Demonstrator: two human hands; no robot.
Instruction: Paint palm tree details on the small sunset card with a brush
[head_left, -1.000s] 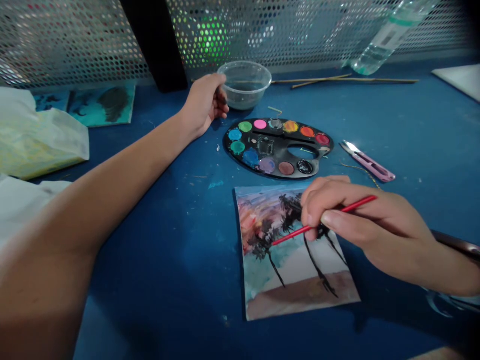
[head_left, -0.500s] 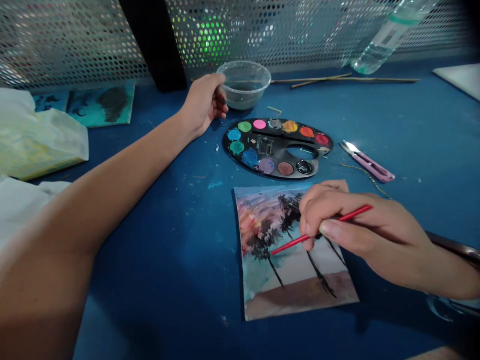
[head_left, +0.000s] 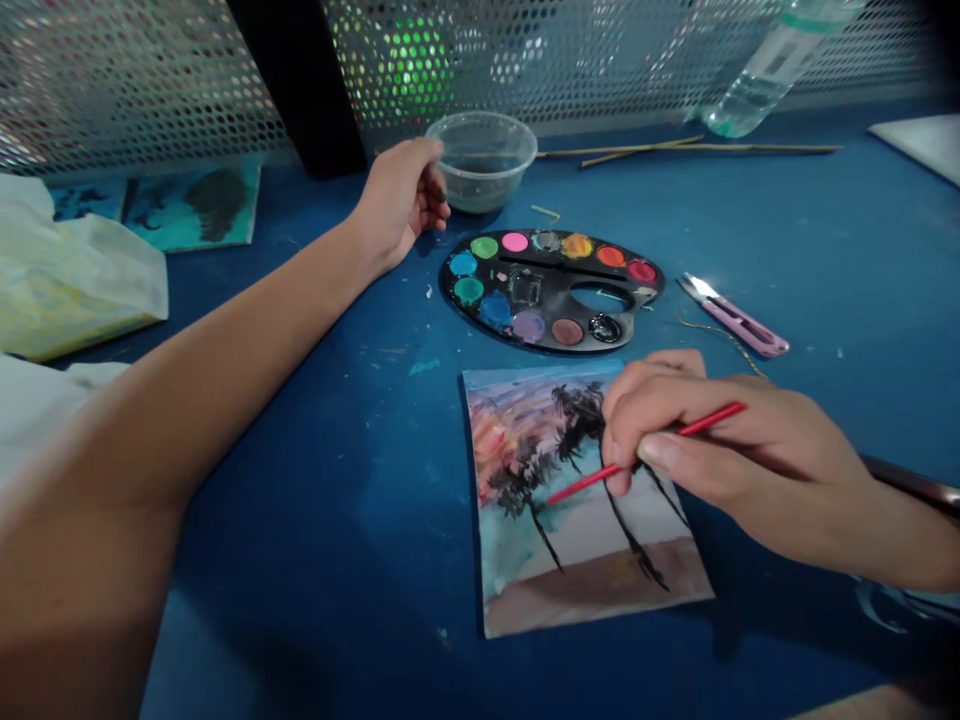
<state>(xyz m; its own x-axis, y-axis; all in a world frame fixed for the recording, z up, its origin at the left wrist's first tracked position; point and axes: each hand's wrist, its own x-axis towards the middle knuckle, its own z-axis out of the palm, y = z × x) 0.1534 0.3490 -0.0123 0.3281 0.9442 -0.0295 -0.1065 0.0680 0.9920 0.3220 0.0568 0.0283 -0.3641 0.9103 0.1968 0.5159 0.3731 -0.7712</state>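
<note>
My right hand pinches a thin red paintbrush between thumb and fingers. Its lower end is over a small painting, just right of a black tree's crown; whether it touches is unclear, and bristles do not show. Black palm-like trees stand against a pink, violet and teal sky above a brown ground. My hand covers the painting's upper right part. At the back, my left hand is beside a clear plastic bowl of murky liquid, its fingers curled in and the thumb side overlapping the rim. What they enclose is hidden.
A black paint palette with several colours lies behind the painting. Pink thread snips are right of it. Thin sticks and a plastic bottle are near the mesh panel. Teal paintings and crumpled paper lie left.
The brush's lower end has shifted slightly right, away from the left tree's trunk. My left hand stays beside the bowl. The whole view has shifted a little.
</note>
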